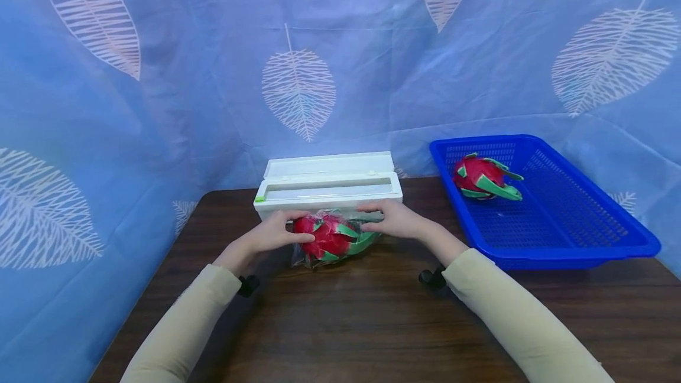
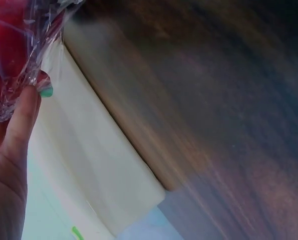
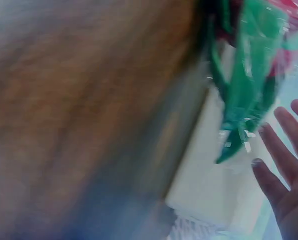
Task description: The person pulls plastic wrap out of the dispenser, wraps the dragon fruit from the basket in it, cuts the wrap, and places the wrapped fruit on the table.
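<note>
A red dragon fruit [image 1: 331, 237] with green scales, wrapped in clear plastic film, is at the middle of the table in front of a white cling film dispenser [image 1: 324, 195]. My left hand [image 1: 273, 232] grips its left end between thumb and fingers; in the left wrist view the crinkled film [image 2: 36, 60] bunches at the fingertips. By the green scale tips [image 3: 238, 130] at the other end is my right hand [image 1: 396, 218], its fingers straight and spread in the right wrist view. The dispenser's lid [image 1: 328, 164] stands raised.
A blue plastic basket [image 1: 564, 256] stands at the right of the dark wooden table [image 1: 340, 324]. Inside it lies a second dragon fruit [image 1: 479, 176], with no film showing on it. A blue cloth [image 1: 213, 75] with white leaf prints hangs behind the table.
</note>
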Tool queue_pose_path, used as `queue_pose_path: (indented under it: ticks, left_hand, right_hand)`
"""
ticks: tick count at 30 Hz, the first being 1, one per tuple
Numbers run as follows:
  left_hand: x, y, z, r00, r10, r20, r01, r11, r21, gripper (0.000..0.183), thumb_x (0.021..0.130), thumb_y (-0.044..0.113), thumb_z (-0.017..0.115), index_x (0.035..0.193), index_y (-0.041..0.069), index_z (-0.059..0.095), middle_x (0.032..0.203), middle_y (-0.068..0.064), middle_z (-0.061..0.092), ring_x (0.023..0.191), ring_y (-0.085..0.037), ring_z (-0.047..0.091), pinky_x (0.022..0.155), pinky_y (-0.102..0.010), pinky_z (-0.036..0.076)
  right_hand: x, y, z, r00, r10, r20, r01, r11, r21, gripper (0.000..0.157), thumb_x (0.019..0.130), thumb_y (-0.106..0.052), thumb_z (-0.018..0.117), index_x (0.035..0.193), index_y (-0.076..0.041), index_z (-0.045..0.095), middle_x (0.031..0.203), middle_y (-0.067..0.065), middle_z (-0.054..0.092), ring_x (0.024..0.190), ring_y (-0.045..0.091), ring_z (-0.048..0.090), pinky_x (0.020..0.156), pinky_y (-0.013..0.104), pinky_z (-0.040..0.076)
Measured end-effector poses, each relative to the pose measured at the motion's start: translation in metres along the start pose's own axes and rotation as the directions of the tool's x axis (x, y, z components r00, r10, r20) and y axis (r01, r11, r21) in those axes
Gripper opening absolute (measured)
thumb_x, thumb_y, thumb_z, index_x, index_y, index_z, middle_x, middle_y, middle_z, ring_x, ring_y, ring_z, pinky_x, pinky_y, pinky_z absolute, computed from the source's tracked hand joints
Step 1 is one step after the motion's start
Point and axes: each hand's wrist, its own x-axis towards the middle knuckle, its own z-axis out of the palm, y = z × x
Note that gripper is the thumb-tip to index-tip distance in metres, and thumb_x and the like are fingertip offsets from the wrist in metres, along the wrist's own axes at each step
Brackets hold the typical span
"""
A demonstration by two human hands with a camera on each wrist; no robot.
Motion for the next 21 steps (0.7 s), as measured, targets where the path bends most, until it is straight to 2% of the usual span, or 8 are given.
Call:
queue_pose_path:
  ticks: [2,5,10,13,17,19,21]
  left_hand:
    - [0.0,-0.002,0.0,1.0,-0.01,0.001,0.01,1.0,0.004,0.069,0.081,0.039,0.078,0.138,0.01,0.054,0.118,-0.004,0.061,0.103,-0.021,0.058,0.081,-0.033,0.055]
    - [0.001,-0.001,0.0,1.0,-0.014,0.007,0.014,1.0,0.004,0.067,0.082,0.04,0.077,0.137,0.01,0.054,0.116,-0.002,0.062,0.102,-0.02,0.058,0.081,-0.033,0.055]
    - [0.005,0.003,0.0,1.0,-0.019,0.015,0.019,0.999,-0.039,0.062,0.084,0.036,0.076,0.136,0.009,0.055,0.113,-0.005,0.064,0.101,-0.023,0.06,0.083,-0.035,0.054]
    - [0.003,0.002,-0.001,1.0,-0.028,-0.007,0.027,1.0,-0.013,0.073,0.083,0.038,0.077,0.143,0.009,0.047,0.126,-0.009,0.059,0.111,-0.027,0.056,0.088,-0.04,0.053]
    - [-0.012,-0.002,-0.004,0.995,-0.051,-0.083,0.057,0.996,0.068,0.087,0.079,0.045,0.078,0.149,0.012,0.038,0.143,-0.011,0.047,0.125,-0.032,0.048,0.094,-0.049,0.048]
    - [-0.022,-0.005,-0.005,0.992,-0.068,-0.111,0.08,0.99,0.114,0.085,0.077,0.048,0.079,0.145,0.011,0.043,0.141,-0.011,0.05,0.126,-0.032,0.048,0.096,-0.051,0.046]
    - [-0.031,-0.008,-0.005,0.988,-0.093,-0.119,0.113,0.978,0.174,0.075,0.075,0.048,0.081,0.135,0.011,0.054,0.132,-0.008,0.058,0.119,-0.028,0.054,0.095,-0.051,0.047]
  right_hand:
    - [-0.002,0.002,0.006,0.998,0.016,0.054,-0.014,1.0,-0.022,0.059,0.091,-0.03,0.07,0.142,-0.009,0.05,0.14,0.013,0.052,0.109,0.026,0.058,0.09,0.045,0.047]
    - [-0.002,0.005,0.013,0.995,0.023,0.092,-0.019,0.999,-0.051,0.07,0.087,-0.03,0.075,0.146,-0.008,0.044,0.142,0.013,0.05,0.121,0.027,0.053,0.097,0.045,0.046]
    - [0.002,0.01,0.016,0.995,0.037,0.089,-0.03,0.996,-0.085,0.077,0.083,-0.027,0.079,0.147,-0.007,0.042,0.144,0.015,0.047,0.129,0.031,0.046,0.101,0.047,0.043]
    - [0.004,0.011,0.016,0.996,0.037,0.086,-0.028,0.995,-0.1,0.078,0.082,-0.028,0.08,0.146,-0.006,0.043,0.143,0.015,0.048,0.129,0.032,0.046,0.102,0.048,0.041]
    - [0.005,0.011,0.017,0.996,0.015,0.092,-0.006,0.995,-0.097,0.077,0.081,-0.029,0.08,0.145,-0.003,0.044,0.142,0.016,0.049,0.13,0.032,0.046,0.103,0.048,0.04]
    - [0.005,0.011,0.018,0.995,0.013,0.094,-0.004,0.995,-0.096,0.077,0.081,-0.029,0.08,0.144,-0.003,0.045,0.141,0.016,0.05,0.129,0.032,0.046,0.104,0.047,0.04]
    - [0.004,0.01,0.018,0.996,0.017,0.093,-0.008,0.995,-0.098,0.076,0.081,-0.03,0.08,0.144,-0.004,0.046,0.14,0.015,0.051,0.128,0.032,0.047,0.104,0.048,0.04]
